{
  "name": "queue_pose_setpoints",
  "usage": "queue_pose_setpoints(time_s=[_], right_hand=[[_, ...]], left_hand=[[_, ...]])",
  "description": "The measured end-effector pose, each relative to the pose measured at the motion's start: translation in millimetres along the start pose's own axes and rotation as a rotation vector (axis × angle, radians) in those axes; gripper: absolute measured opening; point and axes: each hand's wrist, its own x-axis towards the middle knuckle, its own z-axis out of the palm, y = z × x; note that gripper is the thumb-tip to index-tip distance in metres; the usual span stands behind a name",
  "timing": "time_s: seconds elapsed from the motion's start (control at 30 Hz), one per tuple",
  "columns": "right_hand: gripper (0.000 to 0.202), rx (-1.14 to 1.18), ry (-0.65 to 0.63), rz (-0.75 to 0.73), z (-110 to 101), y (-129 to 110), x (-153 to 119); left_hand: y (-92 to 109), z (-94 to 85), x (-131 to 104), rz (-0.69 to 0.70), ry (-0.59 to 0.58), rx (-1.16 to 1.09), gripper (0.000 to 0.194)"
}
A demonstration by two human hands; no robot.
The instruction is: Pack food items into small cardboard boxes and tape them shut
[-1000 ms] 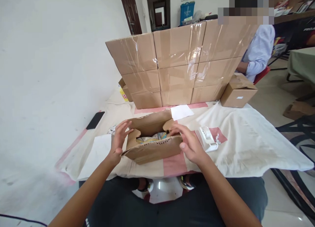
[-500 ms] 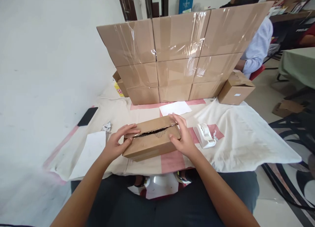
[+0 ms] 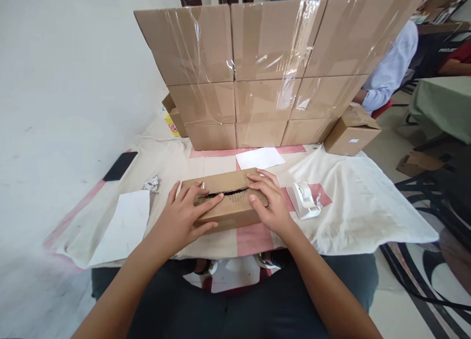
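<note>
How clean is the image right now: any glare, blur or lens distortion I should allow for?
Head view: bright glare streaks on the tape over the cardboard panel; strong wide-angle stretch towards the edges, forearms included; left hand and right hand fairly clear; carton readable, though its gap is too dark to see into.

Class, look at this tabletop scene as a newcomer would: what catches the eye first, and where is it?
The eye likely falls first on the tall wall of taped cardboard, its glossy strips catching light across the table's far side. Next comes the small carton at the near edge, with the left hand and right hand on its gapped top. The white tape dispenser stands to its right.
</note>
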Motion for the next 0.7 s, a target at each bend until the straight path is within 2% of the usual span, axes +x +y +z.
queue_pose_setpoints(time_s=[0.1,0.17,0.27,0.37,0.43,0.47,0.5,0.53,0.6,0.7], right_hand=[[0.033,0.28,0.041,0.216,-16,0,3],[0.039,0.384,0.158,0.317,-33,0,4],[0.033,0.268,0.385,0.376,-65,2,1],[0.025,0.084,0.499,0.486,-94,7,-9],[0.022,0.018,0.513,0.593,-108,14,-17],[0.022,0.0,0.505,0.646,-114,17,-21],[0.022,-0.011,0.489,0.692,-119,21,-24],[0.023,-0.013,0.469,0.729,-122,24,-26],[0.026,0.017,0.433,0.783,-128,28,-29],[0.031,0.134,0.433,0.808,-133,31,-32]], left_hand=[[1,-1.5,0,0.0,0.034,0.013,0.055],[7,-7.0,2,-0.021,0.073,0.03,0.054],[28,-14.5,11,-0.06,0.154,0.068,0.059],[66,-6.8,31,-0.002,0.348,0.067,0.056],[101,12.4,49,0.159,0.478,-0.039,0.038],[120,26.2,60,0.259,0.488,-0.136,0.03],[138,42.0,72,0.322,0.398,-0.233,0.027],[155,59.4,84,0.329,0.315,-0.301,0.03],[179,95.4,109,0.263,0.205,-0.343,0.05],[189,140.4,141,0.091,0.037,-0.382,0.082]])
